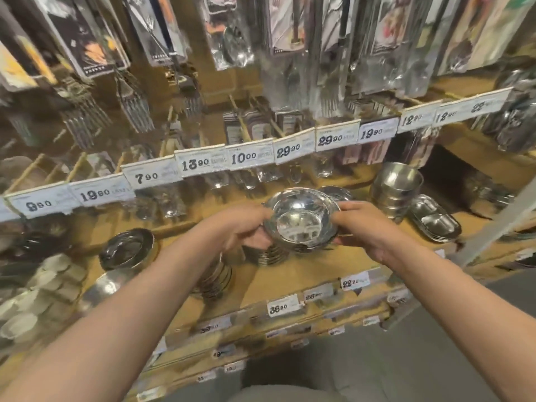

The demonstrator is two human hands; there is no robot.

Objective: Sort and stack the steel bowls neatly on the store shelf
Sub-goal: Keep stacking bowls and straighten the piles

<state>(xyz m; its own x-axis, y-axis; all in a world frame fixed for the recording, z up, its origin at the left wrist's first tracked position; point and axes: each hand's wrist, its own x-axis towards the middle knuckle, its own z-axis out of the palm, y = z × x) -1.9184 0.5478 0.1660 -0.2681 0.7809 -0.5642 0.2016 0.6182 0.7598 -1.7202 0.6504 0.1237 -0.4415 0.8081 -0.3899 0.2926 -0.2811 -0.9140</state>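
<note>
Both forearms reach in from the near edge of the shelf, holding one steel bowl between them.

The left hand pinches the bowl's left rim and the right hand its right rim; the bowl sits mouth-up, just above a stack of bowls mid-shelf, so lowering looks the likely move. A taller stack stands toward the right back corner.

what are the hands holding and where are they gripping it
A steel bowl, held by its rim: left hand on the left edge, right hand on the right edge.
</note>
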